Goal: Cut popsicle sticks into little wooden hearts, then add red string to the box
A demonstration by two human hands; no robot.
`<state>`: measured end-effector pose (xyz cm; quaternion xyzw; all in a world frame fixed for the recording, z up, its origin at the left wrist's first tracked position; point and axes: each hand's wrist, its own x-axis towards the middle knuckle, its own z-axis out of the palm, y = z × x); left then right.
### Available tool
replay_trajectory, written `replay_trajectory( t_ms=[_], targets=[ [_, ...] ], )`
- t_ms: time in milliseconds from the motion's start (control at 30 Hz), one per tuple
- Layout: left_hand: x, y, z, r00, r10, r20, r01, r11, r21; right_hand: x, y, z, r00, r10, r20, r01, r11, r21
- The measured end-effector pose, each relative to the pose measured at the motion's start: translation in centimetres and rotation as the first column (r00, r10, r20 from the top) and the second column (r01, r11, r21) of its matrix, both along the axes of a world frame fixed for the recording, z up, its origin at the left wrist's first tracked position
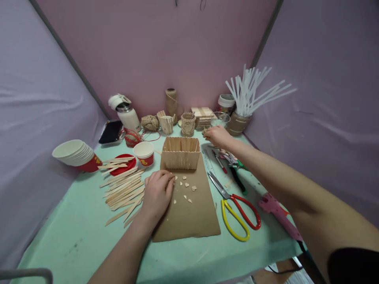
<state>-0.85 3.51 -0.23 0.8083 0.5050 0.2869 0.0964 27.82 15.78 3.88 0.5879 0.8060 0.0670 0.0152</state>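
My left hand (158, 193) rests on the left part of a brown cardboard sheet (195, 217), fingers together at its tips; whatever they pinch is too small to make out. Beside them lie several small pale wooden pieces (186, 184). A box of wooden sticks (180, 159) stands on the far end of the cardboard. My right hand (218, 137) reaches to the back of the table, its fingertips closed at a small brownish thing I cannot identify, near a clear bowl (220, 119).
Scissors (226, 195), pliers (237, 179), a red pen (219, 161) and a pink glue gun (280, 215) lie right. Wooden sticks (126, 191), a paper cup (144, 154) and stacked cups (77, 156) are left. Twine (150, 123), a bottle (128, 118) and jar with white sticks (238, 123) stand behind.
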Motion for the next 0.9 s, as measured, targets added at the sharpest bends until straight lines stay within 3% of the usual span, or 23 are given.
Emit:
replay_trajectory(
  t_ms=[133,367,500,600,700,733,833,900],
  targets=[
    [-1.0,0.4,-0.2,1.000,0.019,0.014,-0.019,1.000,0.018,-0.2,3.1,-1.7,0.989,0.143,0.022,-0.141,0.986,-0.088],
    [-1.1,0.8,0.1,0.999,0.034,0.036,-0.034,0.999,-0.002,0.0,3.3,-3.2,0.980,0.198,0.020,-0.194,0.973,-0.126],
    [-0.9,0.6,-0.1,0.999,0.026,0.022,-0.026,1.000,-0.008,-0.6,3.2,-3.2,0.992,0.125,-0.024,-0.126,0.989,-0.071],
    [-0.7,0.5,-0.4,1.000,-0.002,-0.006,0.001,0.999,-0.047,-0.8,2.2,-1.7,0.996,-0.031,-0.082,0.034,0.999,0.036],
    [-0.4,0.4,-0.6,0.997,-0.048,-0.059,0.042,0.994,-0.099,-0.6,-1.9,1.2,0.967,-0.169,-0.191,0.195,0.972,0.128],
    [-0.2,0.3,-0.7,0.995,-0.066,-0.076,0.057,0.992,-0.114,-0.6,-4.1,2.3,0.928,-0.187,-0.322,0.243,0.959,0.144],
    [0.4,0.0,-0.9,0.985,-0.124,-0.123,0.106,0.984,-0.146,-1.3,-12.4,4.5,0.784,-0.149,-0.603,0.194,0.981,0.009],
    [0.9,-0.1,-1.0,0.975,-0.148,-0.163,0.122,0.980,-0.159,-2.6,-17.8,4.3,0.676,-0.164,-0.719,0.117,0.986,-0.115]
  ],
)
